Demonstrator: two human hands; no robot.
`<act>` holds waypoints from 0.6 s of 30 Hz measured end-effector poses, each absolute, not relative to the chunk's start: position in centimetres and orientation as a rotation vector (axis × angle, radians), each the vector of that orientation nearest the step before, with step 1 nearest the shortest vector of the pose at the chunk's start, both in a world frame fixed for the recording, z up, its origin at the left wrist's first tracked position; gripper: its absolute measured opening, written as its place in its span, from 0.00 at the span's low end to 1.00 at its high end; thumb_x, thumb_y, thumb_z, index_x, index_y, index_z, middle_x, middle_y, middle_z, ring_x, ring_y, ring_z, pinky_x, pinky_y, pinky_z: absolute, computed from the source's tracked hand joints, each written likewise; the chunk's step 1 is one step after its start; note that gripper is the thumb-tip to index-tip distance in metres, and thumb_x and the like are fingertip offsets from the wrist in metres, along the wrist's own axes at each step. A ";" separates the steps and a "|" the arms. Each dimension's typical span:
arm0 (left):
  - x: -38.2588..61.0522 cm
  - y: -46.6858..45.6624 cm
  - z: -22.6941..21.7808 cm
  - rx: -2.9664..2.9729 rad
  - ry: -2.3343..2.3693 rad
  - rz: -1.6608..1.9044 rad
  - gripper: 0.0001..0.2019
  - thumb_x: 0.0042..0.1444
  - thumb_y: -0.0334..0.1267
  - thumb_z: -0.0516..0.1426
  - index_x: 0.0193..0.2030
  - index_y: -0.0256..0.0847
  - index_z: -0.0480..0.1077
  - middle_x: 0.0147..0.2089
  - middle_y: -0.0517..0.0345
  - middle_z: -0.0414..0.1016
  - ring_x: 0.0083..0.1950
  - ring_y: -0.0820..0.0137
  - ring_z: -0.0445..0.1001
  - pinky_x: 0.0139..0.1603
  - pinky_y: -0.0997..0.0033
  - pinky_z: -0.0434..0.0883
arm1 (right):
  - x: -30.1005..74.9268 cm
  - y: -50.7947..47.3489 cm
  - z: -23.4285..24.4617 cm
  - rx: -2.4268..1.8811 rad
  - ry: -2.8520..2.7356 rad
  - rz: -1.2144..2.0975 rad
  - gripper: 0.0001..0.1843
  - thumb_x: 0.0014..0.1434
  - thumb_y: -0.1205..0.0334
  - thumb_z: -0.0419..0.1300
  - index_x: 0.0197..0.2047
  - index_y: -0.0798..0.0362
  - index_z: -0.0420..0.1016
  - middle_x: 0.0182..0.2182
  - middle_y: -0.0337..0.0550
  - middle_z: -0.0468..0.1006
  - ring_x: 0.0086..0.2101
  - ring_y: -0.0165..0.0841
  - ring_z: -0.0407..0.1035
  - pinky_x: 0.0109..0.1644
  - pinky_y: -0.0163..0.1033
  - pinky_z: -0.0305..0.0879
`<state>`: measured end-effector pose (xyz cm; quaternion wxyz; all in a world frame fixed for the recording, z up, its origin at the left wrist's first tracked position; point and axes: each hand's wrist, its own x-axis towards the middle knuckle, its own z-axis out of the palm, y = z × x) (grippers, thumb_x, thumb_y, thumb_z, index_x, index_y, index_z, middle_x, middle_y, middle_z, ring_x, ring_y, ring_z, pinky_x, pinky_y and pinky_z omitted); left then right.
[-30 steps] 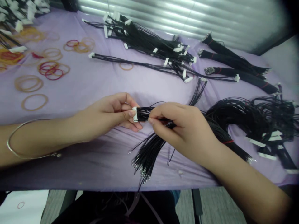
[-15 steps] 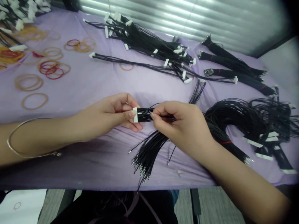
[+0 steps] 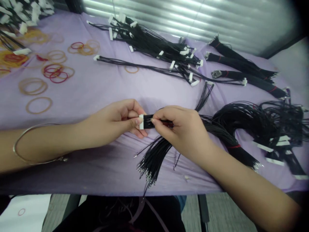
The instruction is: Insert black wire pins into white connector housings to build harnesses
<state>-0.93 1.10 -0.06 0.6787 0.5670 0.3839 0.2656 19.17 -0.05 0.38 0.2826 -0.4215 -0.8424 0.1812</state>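
The left hand grips a white multi-pin connector between thumb and curled fingers, while the right hand pinches its black wire bundle just beside it, the crimped wire ends fanning down toward the front edge of the lilac-covered tabletop. Rubber bands lie toward the back left corner, connector-tipped wire harnesses along the back edge, and a coiled wire heap at the right edge.
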 end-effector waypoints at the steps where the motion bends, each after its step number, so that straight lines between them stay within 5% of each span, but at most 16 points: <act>1: -0.9 1.1 -0.1 1.268 0.866 0.595 0.03 0.60 0.32 0.58 0.36 0.39 0.66 0.29 0.60 0.79 0.33 0.71 0.81 0.37 0.76 0.78 | 19.2 0.0 0.2 -1.107 -2.265 0.494 0.07 0.58 0.70 0.57 0.28 0.57 0.73 0.23 0.37 0.71 0.26 0.24 0.62 0.31 0.31 0.56; 8: -1.0 1.2 -0.2 1.234 0.844 0.586 0.03 0.60 0.32 0.57 0.37 0.38 0.66 0.31 0.58 0.79 0.34 0.72 0.80 0.38 0.75 0.78 | 19.2 0.2 -0.4 -1.027 -2.281 0.500 0.07 0.61 0.68 0.56 0.32 0.57 0.72 0.26 0.38 0.71 0.28 0.26 0.63 0.34 0.32 0.59; 11: -1.2 1.3 -0.4 1.214 0.815 0.606 0.04 0.61 0.34 0.58 0.38 0.37 0.65 0.31 0.58 0.79 0.33 0.74 0.79 0.38 0.77 0.76 | 19.3 0.1 -0.1 -0.982 -2.244 0.392 0.08 0.61 0.64 0.57 0.40 0.58 0.73 0.36 0.48 0.73 0.38 0.32 0.66 0.44 0.38 0.65; 15: -1.5 0.5 0.1 1.352 0.778 0.757 0.06 0.63 0.39 0.56 0.44 0.41 0.65 0.33 0.60 0.79 0.37 0.73 0.79 0.42 0.76 0.75 | 19.9 0.2 0.3 -1.040 -2.348 0.331 0.31 0.54 0.58 0.63 0.58 0.63 0.65 0.54 0.61 0.67 0.55 0.45 0.60 0.59 0.53 0.57; 18: -1.9 -1.0 0.8 1.603 0.805 0.834 0.08 0.63 0.35 0.56 0.45 0.48 0.59 0.40 0.63 0.80 0.43 0.72 0.80 0.46 0.76 0.76 | 20.2 0.8 0.2 -1.192 -2.207 0.651 0.17 0.53 0.69 0.59 0.48 0.58 0.72 0.44 0.50 0.76 0.48 0.39 0.68 0.57 0.50 0.60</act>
